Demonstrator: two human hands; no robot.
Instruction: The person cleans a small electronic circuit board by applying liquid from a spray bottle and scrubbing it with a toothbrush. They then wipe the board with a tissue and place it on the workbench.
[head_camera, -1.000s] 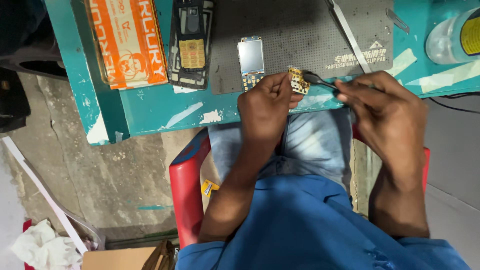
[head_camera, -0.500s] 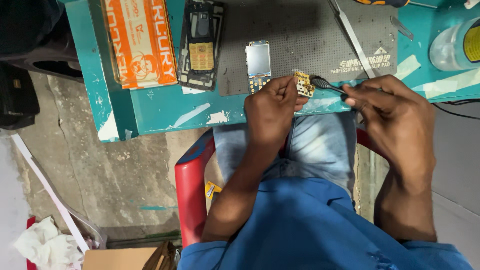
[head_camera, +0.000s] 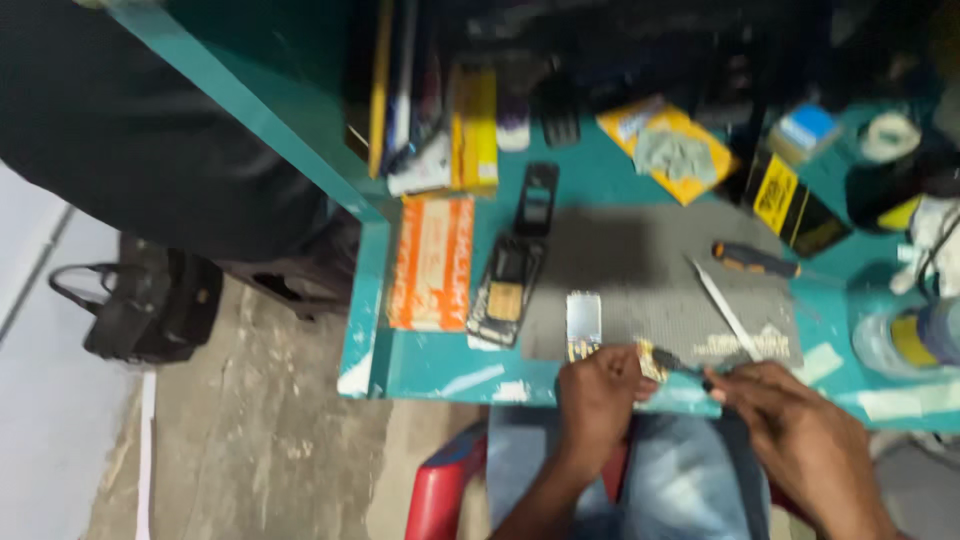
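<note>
My left hand (head_camera: 598, 400) pinches a small gold-coloured circuit board (head_camera: 652, 360) at the near edge of the teal workbench (head_camera: 430, 368). My right hand (head_camera: 800, 440) grips a thin dark tool (head_camera: 680, 364) whose tip touches that board. A small phone screen part (head_camera: 583, 322) lies just beyond my left hand on a grey work mat (head_camera: 640, 270). The view is blurred.
An opened phone body (head_camera: 505, 290), a dark phone (head_camera: 538, 198) and an orange box (head_camera: 432, 262) lie left of the mat. A screwdriver (head_camera: 755, 260), a white strip (head_camera: 726, 310), yellow packets (head_camera: 668, 148) and round containers (head_camera: 905, 340) sit right. A black bag (head_camera: 150, 305) rests on the floor; a red stool (head_camera: 445, 490) is below.
The camera has tilted up, so more of the bench and shelf shows. Both hands stay together on the small board at the bench edge.
</note>
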